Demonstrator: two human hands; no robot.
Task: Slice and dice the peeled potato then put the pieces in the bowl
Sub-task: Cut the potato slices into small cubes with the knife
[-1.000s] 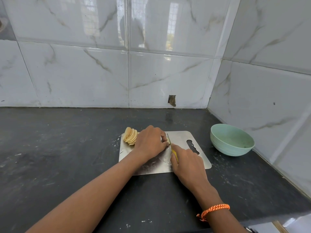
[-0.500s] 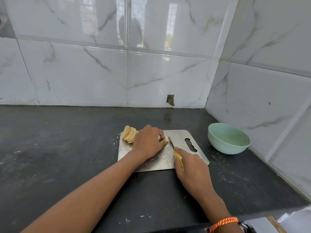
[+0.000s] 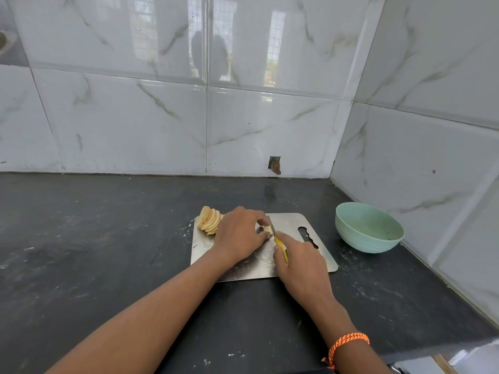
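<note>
A steel cutting board lies on the dark counter. A fanned row of potato slices rests at the board's far left corner. My left hand curls over the last piece of potato and pins it to the board; most of that piece is hidden under the fingers. My right hand grips a yellow-handled knife, with the blade against the right side of the piece. A pale green bowl stands to the right of the board, with nothing visible inside.
White marble-look tiles form the back wall and the right wall, meeting in a corner behind the bowl. The counter's front edge runs just under my right wrist. White starch smears mark the counter around the board.
The knife and my right hand shifted slightly back and forth beside the potato piece. My left hand stayed on the piece. The slices and bowl kept their places.
</note>
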